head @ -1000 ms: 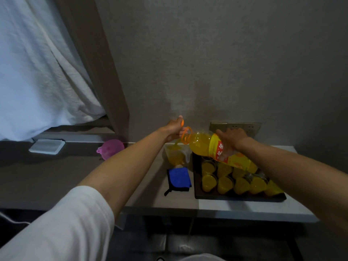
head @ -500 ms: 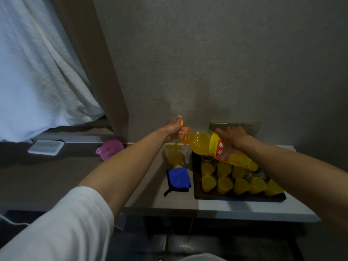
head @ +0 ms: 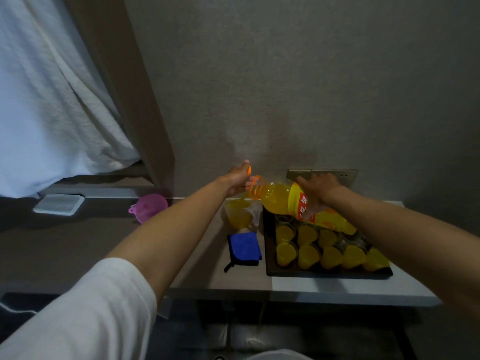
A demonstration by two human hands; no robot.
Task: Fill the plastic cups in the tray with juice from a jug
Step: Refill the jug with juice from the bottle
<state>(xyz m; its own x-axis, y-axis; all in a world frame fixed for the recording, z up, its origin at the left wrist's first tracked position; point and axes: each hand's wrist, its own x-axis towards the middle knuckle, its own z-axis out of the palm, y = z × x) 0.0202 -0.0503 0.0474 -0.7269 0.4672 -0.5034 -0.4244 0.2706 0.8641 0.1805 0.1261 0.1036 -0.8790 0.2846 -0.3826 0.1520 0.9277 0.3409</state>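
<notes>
My right hand (head: 318,187) grips a large bottle of orange juice (head: 288,203) with a yellow and red label, tipped sideways with its neck to the left. Juice runs from the neck into a clear jug (head: 240,215) that stands just left of the tray. My left hand (head: 237,179) is beside the bottle's neck, pinching a small orange cap between its fingers. The dark tray (head: 327,274) holds several plastic cups (head: 307,255) with yellow juice in them; the bottle hides part of the back row.
A folded blue cloth (head: 245,248) lies in front of the jug. A pink funnel (head: 150,207) and a white flat box (head: 59,203) sit farther left on the table. A wall socket plate (head: 345,175) is behind the tray. White bedding hangs at the upper left.
The bottle has tilted slightly further toward the jug, and juice pours into it. Both hands stay almost where they were.
</notes>
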